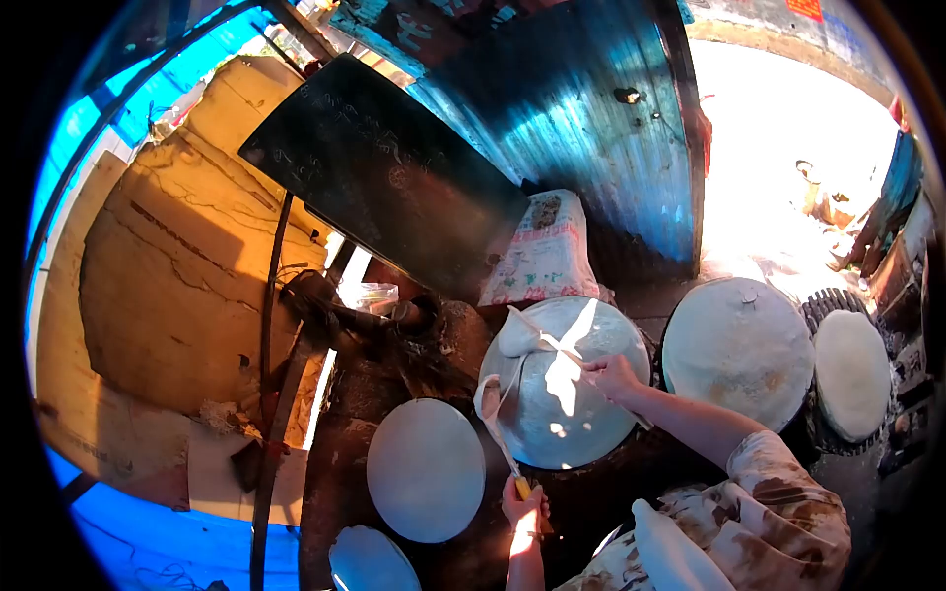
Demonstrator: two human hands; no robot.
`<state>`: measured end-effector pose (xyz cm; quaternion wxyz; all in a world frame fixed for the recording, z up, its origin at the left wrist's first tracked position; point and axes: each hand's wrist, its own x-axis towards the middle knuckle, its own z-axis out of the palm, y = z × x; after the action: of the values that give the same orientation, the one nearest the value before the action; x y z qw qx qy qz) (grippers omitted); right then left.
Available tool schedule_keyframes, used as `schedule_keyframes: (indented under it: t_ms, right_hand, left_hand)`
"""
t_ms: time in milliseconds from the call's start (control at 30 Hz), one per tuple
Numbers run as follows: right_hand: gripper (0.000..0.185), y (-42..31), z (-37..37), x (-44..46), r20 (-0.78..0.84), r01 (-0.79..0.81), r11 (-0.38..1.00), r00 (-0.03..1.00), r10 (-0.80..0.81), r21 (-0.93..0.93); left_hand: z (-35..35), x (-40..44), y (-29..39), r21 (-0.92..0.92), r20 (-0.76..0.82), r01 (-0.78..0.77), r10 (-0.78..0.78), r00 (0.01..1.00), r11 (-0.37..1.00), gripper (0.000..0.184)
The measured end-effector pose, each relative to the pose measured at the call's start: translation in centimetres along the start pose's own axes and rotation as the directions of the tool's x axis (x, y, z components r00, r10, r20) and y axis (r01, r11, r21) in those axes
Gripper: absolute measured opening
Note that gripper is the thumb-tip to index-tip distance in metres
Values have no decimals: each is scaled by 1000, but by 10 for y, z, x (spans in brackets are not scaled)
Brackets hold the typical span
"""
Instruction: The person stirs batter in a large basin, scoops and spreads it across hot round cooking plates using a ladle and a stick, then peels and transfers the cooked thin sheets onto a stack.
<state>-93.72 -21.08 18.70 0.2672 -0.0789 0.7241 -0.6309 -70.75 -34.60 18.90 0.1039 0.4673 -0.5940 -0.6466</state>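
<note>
My left hand, below the large round metal plate, is closed around a long thin tool with a yellow handle. The tool's far end reaches the plate's left edge, beside a pale, soft-looking piece. Over the plate, the fingers of my right hand are closed at the end of a slim pale strip. The strip runs left toward a pale rounded lump at the plate's upper left. Glare hides exactly what my right fingers grip. Bright sun patches lie across the plate.
Pale round discs lie around: one at left, one at lower left, a large one at right and a smaller one at far right. Behind the plate stand a printed sack, a dark board and a corrugated metal sheet.
</note>
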Motion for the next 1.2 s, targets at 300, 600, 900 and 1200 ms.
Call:
schedule_keyframes:
  t_ms: [300, 600, 900, 1200]
  right_hand:
    - [23, -12, -43, 14, 257, 30, 985, 966, 14, -167]
    - [28, -16, -80, 18, 432, -136, 975, 879, 202, -178]
    - [26, -39, -69, 40, 444, -106, 955, 867, 225, -277]
    - [33, -46, -58, 82, 518, -38, 924, 819, 247, -381]
  left_hand:
    - [-38, -114, 25, -253, 75, 132, -116, 990, 959, 7]
    - [-27, -138, 52, -512, 192, 181, -94, 977, 839, 24]
    - [-51, -114, 22, -807, 210, 123, 86, 974, 578, 47]
    - [-41, -130, 57, -697, 80, 45, 15, 997, 715, 33]
